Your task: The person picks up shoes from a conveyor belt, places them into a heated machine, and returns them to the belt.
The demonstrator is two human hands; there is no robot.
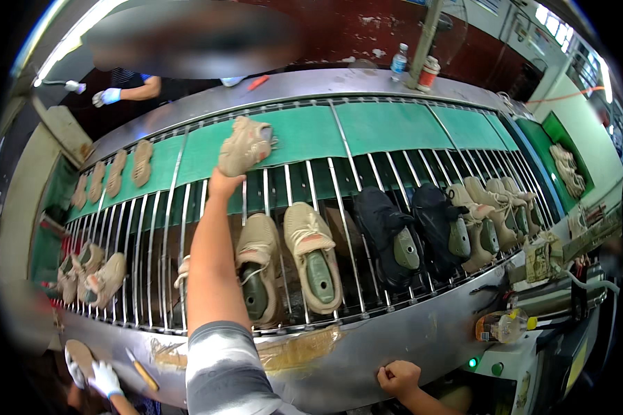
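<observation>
Step in hand: while my left hand (223,185) reaches far out over the rods, I have its grip clamped on the heel of a tan shoe (244,145), which is lifted above the green belt (387,126) at the back of the line; I judge I am setting it down there or lifting it off.
Right hand (397,378): closed in a fist on nothing, resting at the near steel edge (367,346).
Next move: I think it calls for keeping the shoe level and clear of the rods.
Surface: a curved conveyor of metal rods (346,228) carrying tan shoes on lasts (313,256) and two black shoes (412,232).
Room: another person's gloved hand (108,96) works across the line, one more gloved hand (104,378) at lower left; a water bottle (399,60) stands by a post.
</observation>
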